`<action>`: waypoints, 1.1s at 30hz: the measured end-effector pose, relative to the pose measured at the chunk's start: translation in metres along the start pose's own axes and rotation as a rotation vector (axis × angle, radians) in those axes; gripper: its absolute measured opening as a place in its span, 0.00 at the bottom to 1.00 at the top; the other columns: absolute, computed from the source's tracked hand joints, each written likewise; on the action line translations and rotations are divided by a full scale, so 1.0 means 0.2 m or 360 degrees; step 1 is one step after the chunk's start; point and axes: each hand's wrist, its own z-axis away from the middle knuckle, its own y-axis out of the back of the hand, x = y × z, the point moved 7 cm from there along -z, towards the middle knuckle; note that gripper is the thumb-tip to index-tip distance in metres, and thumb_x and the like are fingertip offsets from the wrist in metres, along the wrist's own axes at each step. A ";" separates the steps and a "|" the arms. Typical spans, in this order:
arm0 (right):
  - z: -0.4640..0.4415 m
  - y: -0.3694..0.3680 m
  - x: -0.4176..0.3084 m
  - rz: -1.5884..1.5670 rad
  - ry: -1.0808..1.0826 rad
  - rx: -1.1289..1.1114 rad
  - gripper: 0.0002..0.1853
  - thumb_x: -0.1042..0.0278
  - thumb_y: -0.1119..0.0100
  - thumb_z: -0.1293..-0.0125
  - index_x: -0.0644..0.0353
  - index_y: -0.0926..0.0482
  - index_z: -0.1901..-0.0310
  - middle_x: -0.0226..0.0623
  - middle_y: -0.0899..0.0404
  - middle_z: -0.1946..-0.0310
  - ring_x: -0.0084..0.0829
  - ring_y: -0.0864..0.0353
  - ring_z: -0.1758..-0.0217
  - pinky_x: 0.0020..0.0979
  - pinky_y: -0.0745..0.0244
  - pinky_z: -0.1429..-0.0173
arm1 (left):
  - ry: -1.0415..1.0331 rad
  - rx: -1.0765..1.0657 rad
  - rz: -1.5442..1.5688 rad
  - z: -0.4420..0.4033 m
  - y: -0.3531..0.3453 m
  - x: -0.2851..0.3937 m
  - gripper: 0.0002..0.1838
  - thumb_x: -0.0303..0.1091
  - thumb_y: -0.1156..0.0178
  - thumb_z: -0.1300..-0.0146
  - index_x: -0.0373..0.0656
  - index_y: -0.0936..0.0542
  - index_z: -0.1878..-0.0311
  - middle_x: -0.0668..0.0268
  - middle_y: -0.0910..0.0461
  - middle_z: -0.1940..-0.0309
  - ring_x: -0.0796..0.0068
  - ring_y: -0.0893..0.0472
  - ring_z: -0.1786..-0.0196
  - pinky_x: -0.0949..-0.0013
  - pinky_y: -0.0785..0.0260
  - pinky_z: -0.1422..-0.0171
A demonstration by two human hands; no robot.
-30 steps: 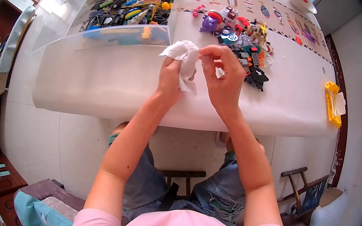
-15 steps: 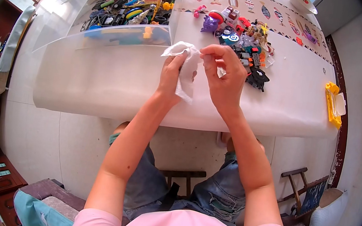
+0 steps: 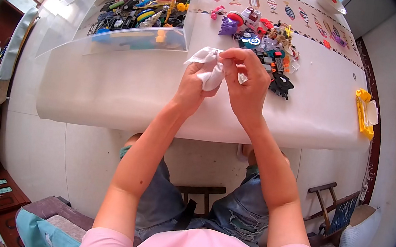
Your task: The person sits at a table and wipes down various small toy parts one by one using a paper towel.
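My left hand (image 3: 194, 85) is closed around a crumpled white wipe (image 3: 210, 77), whose upper edge stands out above the thumb. My right hand (image 3: 247, 82) is pinched, its thumb and index fingertips against the wipe's right edge. Something small seems to be between those fingertips, but I cannot make out what. A small clear or whitish bit (image 3: 242, 78) shows by the right palm; whether it is held or lies on the table I cannot tell. Just beyond the right hand lies a pile of small toy parts (image 3: 271, 45), with a black piece (image 3: 281, 86) nearest.
A clear plastic bin (image 3: 134, 40) full of mixed toy parts stands at the back left of the white-covered table (image 3: 111, 97). A yellow wipes pack (image 3: 364, 113) lies at the right edge. A fish-patterned strip (image 3: 293, 11) and a bowl (image 3: 330, 2) are at the back.
My left hand has shifted slightly right and turned, bringing the wipe up against my right fingertips. The wipe's hanging end is now gathered in the hand. My right hand has barely moved.
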 end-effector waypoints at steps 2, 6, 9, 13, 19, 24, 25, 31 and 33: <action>0.00 0.00 0.00 0.0009 0.0004 0.0001 0.03 0.79 0.46 0.43 0.60 0.24 0.68 0.28 0.23 0.72 0.19 0.23 0.70 0.20 0.29 0.69 | 0.0001 -0.0011 0.0022 0.00 0.00 0.00 0.12 0.42 0.52 0.35 0.44 0.25 0.62 0.75 0.30 0.79 0.87 0.36 0.81 0.81 0.49 0.79; 0.00 0.00 0.00 -0.0016 0.0106 0.0050 0.04 0.78 0.46 0.46 0.59 0.25 0.68 0.31 0.24 0.73 0.23 0.27 0.76 0.22 0.33 0.76 | -0.0071 -0.0125 -0.0061 0.00 -0.01 0.01 0.14 0.43 0.52 0.35 0.45 0.24 0.68 0.77 0.31 0.81 0.88 0.36 0.81 0.81 0.49 0.79; 0.00 0.01 -0.01 0.0042 0.0123 0.0065 0.04 0.78 0.46 0.46 0.60 0.25 0.69 0.32 0.25 0.73 0.25 0.27 0.75 0.23 0.32 0.76 | -0.0099 -0.0082 -0.0089 0.01 -0.01 0.02 0.16 0.46 0.52 0.36 0.45 0.23 0.70 0.77 0.31 0.82 0.89 0.36 0.81 0.81 0.48 0.79; -0.01 0.01 -0.02 0.0167 0.0120 -0.0012 0.05 0.79 0.45 0.48 0.59 0.24 0.69 0.32 0.25 0.72 0.26 0.27 0.72 0.24 0.31 0.71 | -0.0237 0.0039 -0.0182 0.00 0.02 0.02 0.19 0.49 0.53 0.36 0.45 0.23 0.70 0.77 0.30 0.82 0.90 0.36 0.80 0.82 0.48 0.80; 0.00 -0.05 0.00 0.0365 0.0194 -0.0199 0.07 0.79 0.43 0.51 0.58 0.23 0.69 0.35 0.26 0.71 0.32 0.27 0.67 0.30 0.30 0.63 | -0.0189 0.0199 -0.0181 0.00 0.02 0.03 0.23 0.54 0.58 0.35 0.44 0.24 0.66 0.76 0.29 0.79 0.91 0.36 0.79 0.85 0.50 0.82; -0.02 -0.01 0.06 0.0246 -0.0114 -0.0205 0.05 0.77 0.42 0.48 0.61 0.23 0.68 0.37 0.26 0.70 0.32 0.25 0.69 0.29 0.29 0.65 | -0.0068 -0.0220 -0.0021 0.01 -0.02 0.00 0.13 0.41 0.57 0.37 0.43 0.30 0.59 0.72 0.32 0.75 0.87 0.38 0.77 0.81 0.50 0.78; -0.03 0.00 0.07 0.0253 -0.0119 -0.0186 0.04 0.76 0.42 0.48 0.62 0.22 0.68 0.37 0.26 0.70 0.32 0.25 0.70 0.29 0.29 0.66 | -0.0056 -0.0327 0.0042 0.01 -0.04 0.00 0.11 0.37 0.56 0.39 0.42 0.32 0.57 0.71 0.33 0.74 0.86 0.39 0.76 0.80 0.50 0.76; -0.04 0.04 0.11 0.0349 -0.0176 -0.0115 0.04 0.75 0.42 0.46 0.61 0.21 0.68 0.36 0.25 0.70 0.31 0.25 0.68 0.30 0.30 0.64 | 0.0010 -0.0420 -0.0027 0.04 -0.11 0.01 0.21 0.36 0.54 0.49 0.38 0.34 0.51 0.67 0.30 0.70 0.82 0.34 0.70 0.78 0.44 0.68; -0.04 0.05 0.12 0.0252 -0.0281 -0.0155 0.04 0.75 0.42 0.46 0.60 0.21 0.68 0.36 0.25 0.70 0.31 0.26 0.66 0.30 0.30 0.63 | 0.0020 -0.0503 0.0129 0.05 -0.13 0.05 0.19 0.36 0.53 0.47 0.38 0.32 0.52 0.66 0.29 0.69 0.82 0.32 0.69 0.78 0.42 0.67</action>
